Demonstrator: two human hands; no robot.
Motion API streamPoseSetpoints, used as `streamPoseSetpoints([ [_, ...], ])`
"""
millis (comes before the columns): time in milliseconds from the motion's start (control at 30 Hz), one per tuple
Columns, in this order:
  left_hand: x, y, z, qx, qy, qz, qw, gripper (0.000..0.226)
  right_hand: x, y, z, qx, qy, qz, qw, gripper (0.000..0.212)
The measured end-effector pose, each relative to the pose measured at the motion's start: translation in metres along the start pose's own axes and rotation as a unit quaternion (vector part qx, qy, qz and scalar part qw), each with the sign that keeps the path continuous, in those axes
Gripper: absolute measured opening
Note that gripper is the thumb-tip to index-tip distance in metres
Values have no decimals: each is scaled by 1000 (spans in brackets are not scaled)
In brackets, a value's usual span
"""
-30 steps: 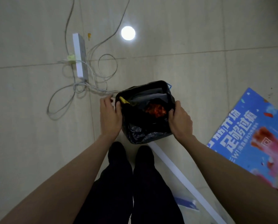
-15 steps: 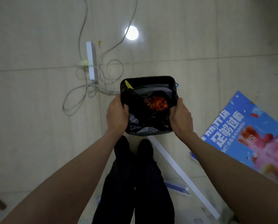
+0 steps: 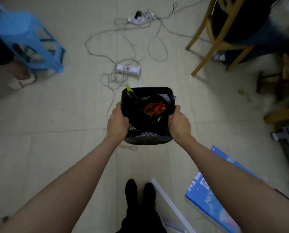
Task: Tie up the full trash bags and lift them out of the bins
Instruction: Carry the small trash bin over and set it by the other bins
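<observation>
Head view: bin [image 3: 148, 140] with black bag [image 3: 133, 108] held out in front, above the floor [image 3: 56, 115].
Left hand [image 3: 117, 122]: clamped on bin's left rim.
Right hand [image 3: 179, 124]: clamped on right rim.
Bag: untied, red scrap [image 3: 155, 107] showing inside.
Change: the grip is as before; shoes [image 3: 139, 190] now well behind the bin; blue stool [image 3: 29, 41], chair [image 3: 221, 39], second power strip [image 3: 140, 18] newly in view; poster [image 3: 211, 199] now near bottom right.
</observation>
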State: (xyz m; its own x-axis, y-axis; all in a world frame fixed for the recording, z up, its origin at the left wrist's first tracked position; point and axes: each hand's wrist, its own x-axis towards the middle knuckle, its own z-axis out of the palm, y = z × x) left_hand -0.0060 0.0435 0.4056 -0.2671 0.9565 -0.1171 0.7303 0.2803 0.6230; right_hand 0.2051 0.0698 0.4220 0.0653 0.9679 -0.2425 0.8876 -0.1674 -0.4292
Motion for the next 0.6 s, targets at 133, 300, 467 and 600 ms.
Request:
streamPoseSetpoints([
  [133, 11, 54, -74, 3, 29, 45, 999, 55, -11, -39, -74, 17, 27, -26, 999, 32],
  [300, 15, 99, -138, 52, 25, 102, 993, 50, -25, -63, -143, -3, 53, -45, 998, 38],
  [467, 6, 136, -176, 76, 37, 128, 988, 49, -41, -80, -187, -5, 74, -54, 996, 32],
  [600, 5, 156, -200, 114, 35, 116, 986, 47, -49, -95, -217, -31, 88, -53, 994, 38],
])
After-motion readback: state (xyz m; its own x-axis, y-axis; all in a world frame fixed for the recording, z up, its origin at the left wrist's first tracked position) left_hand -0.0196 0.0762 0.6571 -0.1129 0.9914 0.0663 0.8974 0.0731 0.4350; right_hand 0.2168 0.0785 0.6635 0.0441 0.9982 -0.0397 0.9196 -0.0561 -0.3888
